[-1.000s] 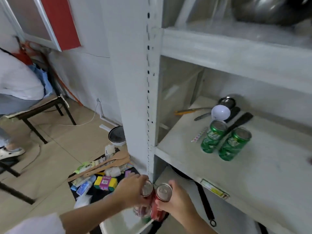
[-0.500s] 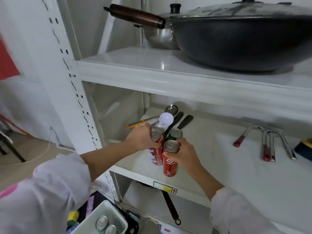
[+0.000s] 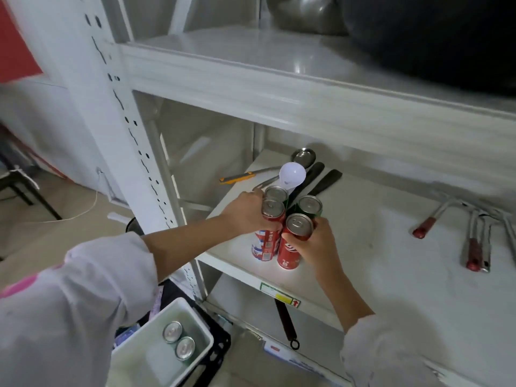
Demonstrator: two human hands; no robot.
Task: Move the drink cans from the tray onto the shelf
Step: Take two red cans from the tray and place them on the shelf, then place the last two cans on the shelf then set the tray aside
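Observation:
My left hand (image 3: 245,212) grips a red, white and blue can (image 3: 266,241) that stands on the white shelf (image 3: 391,247). My right hand (image 3: 314,241) grips a red can (image 3: 291,247) beside it, also resting on the shelf near the front edge. Two green cans (image 3: 308,206) stand just behind them, touching the pair. Down at the bottom left, a white tray (image 3: 195,319) on the floor holds two more cans (image 3: 178,339), seen from above.
A white ladle (image 3: 291,175), black-handled utensils (image 3: 325,181) and a yellow-tipped knife (image 3: 237,177) lie behind the cans. Red-handled tools (image 3: 472,241) lie at the right. The upper shelf (image 3: 279,90) overhangs, carrying a dark wok (image 3: 435,37). A pan handle (image 3: 286,322) hangs below.
Both hands lifted the two red cans from the tray up to the shelf and now hold them standing on it in front of the green cans.

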